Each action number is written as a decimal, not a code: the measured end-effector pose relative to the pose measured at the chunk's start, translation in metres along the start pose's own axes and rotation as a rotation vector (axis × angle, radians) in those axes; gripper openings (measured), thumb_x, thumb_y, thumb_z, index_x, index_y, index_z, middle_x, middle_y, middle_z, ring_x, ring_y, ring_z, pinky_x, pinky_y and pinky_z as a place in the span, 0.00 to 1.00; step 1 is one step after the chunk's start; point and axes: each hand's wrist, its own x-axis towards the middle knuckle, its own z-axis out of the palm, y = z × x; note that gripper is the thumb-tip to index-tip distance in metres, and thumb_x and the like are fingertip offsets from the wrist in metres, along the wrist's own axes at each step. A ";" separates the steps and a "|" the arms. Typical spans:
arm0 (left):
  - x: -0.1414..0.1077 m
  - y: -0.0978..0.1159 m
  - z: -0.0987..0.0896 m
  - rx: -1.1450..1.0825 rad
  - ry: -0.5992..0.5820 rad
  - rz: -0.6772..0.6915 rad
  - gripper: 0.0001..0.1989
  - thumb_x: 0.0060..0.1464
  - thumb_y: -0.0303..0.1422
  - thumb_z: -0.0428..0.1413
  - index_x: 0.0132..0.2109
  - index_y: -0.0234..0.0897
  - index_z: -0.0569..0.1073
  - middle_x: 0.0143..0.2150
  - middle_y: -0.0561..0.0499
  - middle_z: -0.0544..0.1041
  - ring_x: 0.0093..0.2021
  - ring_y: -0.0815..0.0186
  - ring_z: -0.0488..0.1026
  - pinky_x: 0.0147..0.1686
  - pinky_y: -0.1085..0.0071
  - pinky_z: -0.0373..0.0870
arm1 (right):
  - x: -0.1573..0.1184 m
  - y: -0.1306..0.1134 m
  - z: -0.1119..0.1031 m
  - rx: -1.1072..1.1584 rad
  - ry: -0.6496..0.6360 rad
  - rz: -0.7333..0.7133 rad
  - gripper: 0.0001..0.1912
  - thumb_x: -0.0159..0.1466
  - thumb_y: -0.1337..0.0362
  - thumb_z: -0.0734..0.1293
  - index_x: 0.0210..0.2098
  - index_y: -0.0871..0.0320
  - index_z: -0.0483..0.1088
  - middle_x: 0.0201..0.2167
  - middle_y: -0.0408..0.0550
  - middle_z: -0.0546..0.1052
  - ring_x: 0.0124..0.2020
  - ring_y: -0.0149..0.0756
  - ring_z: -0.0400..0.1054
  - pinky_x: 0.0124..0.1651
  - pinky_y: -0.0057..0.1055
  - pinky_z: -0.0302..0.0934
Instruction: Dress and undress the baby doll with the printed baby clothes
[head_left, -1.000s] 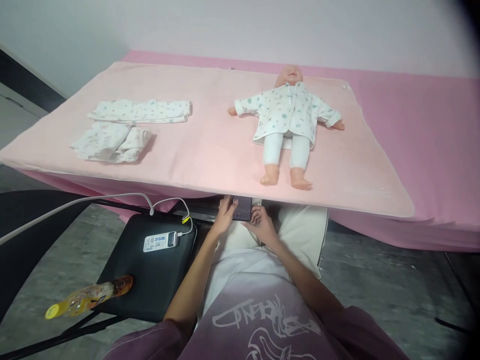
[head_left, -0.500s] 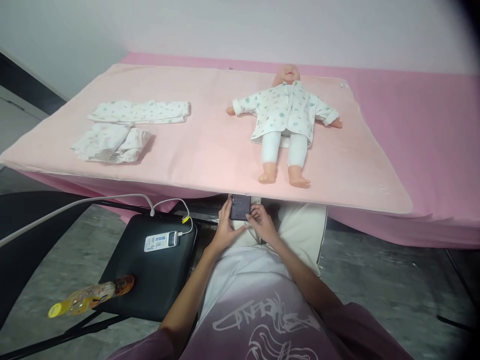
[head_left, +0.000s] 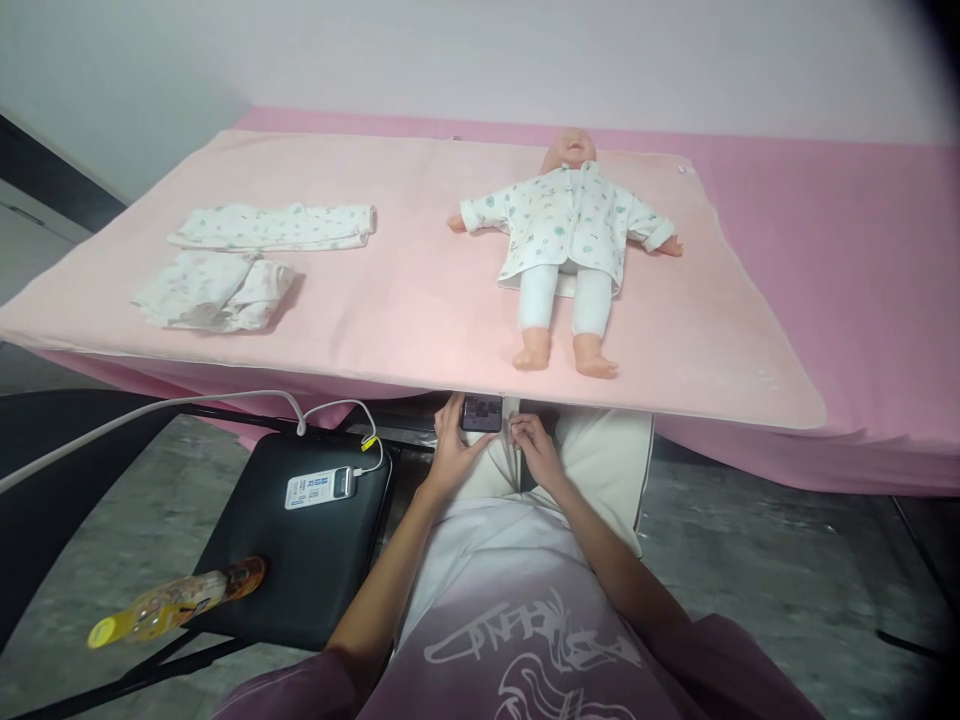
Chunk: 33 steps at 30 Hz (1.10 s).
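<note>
My left hand [head_left: 452,450] grips a dark smartphone [head_left: 481,412] over my lap, just under the table's front edge. Its screen shows a dark picture too small to read. My right hand [head_left: 535,448] rests by my thigh, a little right of the phone and apart from it, its fingers loosely curled with nothing visible in them. Beyond my hands a baby doll [head_left: 562,230] lies on its back on the table. It wears a white patterned jacket [head_left: 566,222] and white leggings [head_left: 537,297]; its feet are bare.
Folded patterned baby clothes [head_left: 274,228] and a second folded white cloth bundle [head_left: 216,292] lie on the pink padded table [head_left: 405,310]. On a black chair [head_left: 300,570] at my left are a white power bank [head_left: 321,488] with a cable [head_left: 225,395] and a yellow-capped drink bottle [head_left: 176,605].
My right hand has come away from the phone and shifted slightly right. The phone has tilted in my left hand, and its screen picture has changed. The doll and clothes lie as before.
</note>
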 end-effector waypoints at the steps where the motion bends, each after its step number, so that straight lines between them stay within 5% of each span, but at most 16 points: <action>1: 0.002 0.001 0.001 0.001 0.003 -0.007 0.51 0.61 0.58 0.71 0.81 0.46 0.63 0.80 0.35 0.66 0.78 0.41 0.62 0.79 0.40 0.57 | 0.000 0.002 -0.001 -0.004 0.003 0.004 0.21 0.72 0.43 0.66 0.52 0.52 0.70 0.35 0.45 0.80 0.37 0.41 0.78 0.46 0.40 0.74; 19: -0.014 0.012 -0.007 -0.112 0.106 0.015 0.49 0.64 0.53 0.71 0.82 0.46 0.59 0.77 0.34 0.65 0.75 0.47 0.70 0.75 0.47 0.69 | 0.001 0.011 0.001 -0.005 0.018 0.017 0.21 0.72 0.42 0.67 0.50 0.52 0.70 0.37 0.45 0.82 0.35 0.40 0.78 0.45 0.38 0.73; 23: -0.024 0.020 -0.024 0.069 0.202 0.136 0.34 0.69 0.48 0.67 0.74 0.44 0.69 0.70 0.35 0.74 0.70 0.45 0.73 0.69 0.45 0.72 | -0.001 0.009 -0.001 -0.023 0.012 -0.021 0.21 0.74 0.41 0.66 0.50 0.52 0.71 0.39 0.47 0.81 0.37 0.41 0.78 0.44 0.38 0.73; 27: -0.025 0.020 -0.050 0.215 0.336 0.288 0.13 0.69 0.43 0.62 0.57 0.45 0.76 0.52 0.41 0.81 0.56 0.48 0.79 0.60 0.44 0.75 | -0.005 0.001 -0.003 -0.084 0.014 -0.086 0.20 0.76 0.41 0.65 0.43 0.51 0.70 0.35 0.44 0.77 0.35 0.39 0.73 0.43 0.35 0.69; 30: -0.007 0.022 -0.072 0.288 0.434 0.403 0.10 0.65 0.43 0.63 0.47 0.47 0.73 0.41 0.44 0.79 0.45 0.49 0.78 0.55 0.44 0.74 | -0.007 -0.006 -0.006 -0.136 0.010 -0.099 0.24 0.77 0.40 0.64 0.34 0.51 0.64 0.28 0.40 0.66 0.31 0.37 0.64 0.39 0.33 0.63; 33: 0.030 0.039 -0.098 0.329 0.568 0.438 0.12 0.65 0.44 0.63 0.48 0.46 0.71 0.43 0.44 0.78 0.48 0.48 0.77 0.59 0.44 0.71 | -0.009 -0.009 -0.006 -0.143 -0.022 -0.095 0.29 0.77 0.37 0.62 0.30 0.52 0.57 0.26 0.39 0.60 0.29 0.35 0.58 0.35 0.32 0.57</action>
